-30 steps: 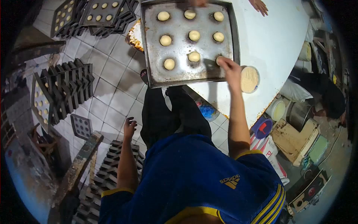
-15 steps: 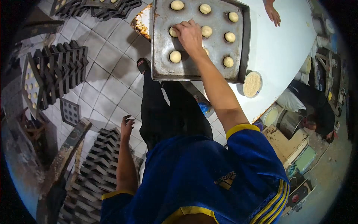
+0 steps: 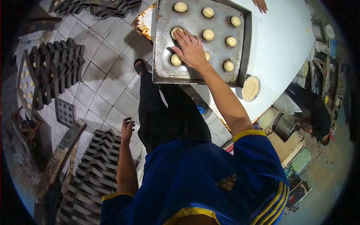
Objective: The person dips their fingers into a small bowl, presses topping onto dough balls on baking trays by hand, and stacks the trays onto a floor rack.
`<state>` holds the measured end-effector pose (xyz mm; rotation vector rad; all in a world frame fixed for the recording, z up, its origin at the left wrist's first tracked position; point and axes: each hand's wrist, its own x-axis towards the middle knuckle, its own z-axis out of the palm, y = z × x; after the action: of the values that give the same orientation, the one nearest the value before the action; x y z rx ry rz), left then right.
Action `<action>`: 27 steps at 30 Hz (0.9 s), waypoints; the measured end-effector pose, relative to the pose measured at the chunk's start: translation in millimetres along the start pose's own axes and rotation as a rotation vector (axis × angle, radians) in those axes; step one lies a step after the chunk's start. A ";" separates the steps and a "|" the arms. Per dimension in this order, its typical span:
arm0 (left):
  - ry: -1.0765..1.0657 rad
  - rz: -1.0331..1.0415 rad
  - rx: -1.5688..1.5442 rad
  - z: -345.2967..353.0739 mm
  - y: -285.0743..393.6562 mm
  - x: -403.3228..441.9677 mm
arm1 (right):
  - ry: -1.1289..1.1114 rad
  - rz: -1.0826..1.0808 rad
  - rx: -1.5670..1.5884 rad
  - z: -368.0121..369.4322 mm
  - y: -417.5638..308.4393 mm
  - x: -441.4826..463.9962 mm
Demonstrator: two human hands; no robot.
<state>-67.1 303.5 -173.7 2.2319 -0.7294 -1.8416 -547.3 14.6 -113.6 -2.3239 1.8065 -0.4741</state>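
A worn metal baking tray [image 3: 225,52] rests on the white table, with several round dough balls in rows. My right hand [image 3: 192,52] lies over its left part, fingers stretched flat and thumb spread. Its fingertips rest on a dough ball [image 3: 174,33] in the middle row and partly cover it. Close to the thumb is another dough ball [image 3: 176,59]; one more [image 3: 207,56] is partly hidden behind the wrist. My left hand [image 3: 128,129] hangs low beside my leg, its fingers loosely bent and apart, with nothing visible in it.
A bowl of pale crumbs [image 3: 251,89] stands by the tray on the white table [image 3: 279,48]. Another person's hand [image 3: 260,5] is at the table's far side. Stacked dark racks [image 3: 92,176] stand at left on the tiled floor [image 3: 107,56]. Another person [image 3: 318,112] bends low at right.
My right hand has gone from a bent-finger grasp at the dough ball to lying flat with fingers extended over it. The other person's hand has drawn back toward the top edge.
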 end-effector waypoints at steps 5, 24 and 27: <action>-0.020 -0.004 0.000 3.8 -1.3 -8.4 | 0.028 0.131 0.231 6.3 12.7 16.6; -0.003 -0.049 -0.094 -11.8 -15.7 3.2 | 0.478 0.612 0.598 -94.7 39.5 25.8; -0.023 0.051 -0.104 -2.8 18.2 18.9 | 0.607 0.939 0.164 -140.3 77.1 -103.2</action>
<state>-66.9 278.5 -182.0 2.1113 -0.6717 -1.8403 -688.5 103.6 -21.9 -1.0383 2.6805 -1.1398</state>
